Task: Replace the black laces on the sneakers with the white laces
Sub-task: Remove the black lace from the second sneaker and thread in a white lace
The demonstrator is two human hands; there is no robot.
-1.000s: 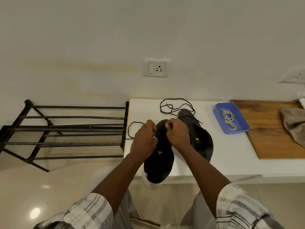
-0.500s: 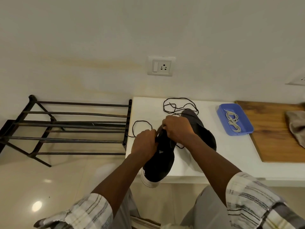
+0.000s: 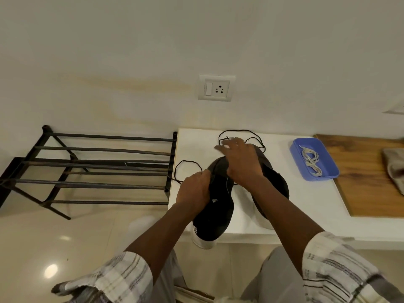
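Observation:
Two black sneakers lie on the white table (image 3: 306, 206). My left hand (image 3: 194, 191) grips the side of the left sneaker (image 3: 216, 208), whose white heel juts over the front edge. My right hand (image 3: 240, 160) hovers over the toe of the right sneaker (image 3: 277, 182) and pinches a thin black lace (image 3: 228, 185) that still runs down to the left sneaker. Another stretch of it loops on the table (image 3: 188, 162) left of the shoes. A second loose black lace (image 3: 240, 131) lies behind my right hand. The white laces (image 3: 311, 159) sit in a blue tray (image 3: 319, 178).
A black metal shoe rack (image 3: 98, 162) stands on the floor against the table's left edge. On the right, a wooden board (image 3: 367, 189) carries a beige cloth (image 3: 395, 169). A wall socket (image 3: 216, 88) is above the table.
My right hand has moved up and away from the left sneaker towards the back of the table, drawing the black lace with it. My left hand stays on the shoe.

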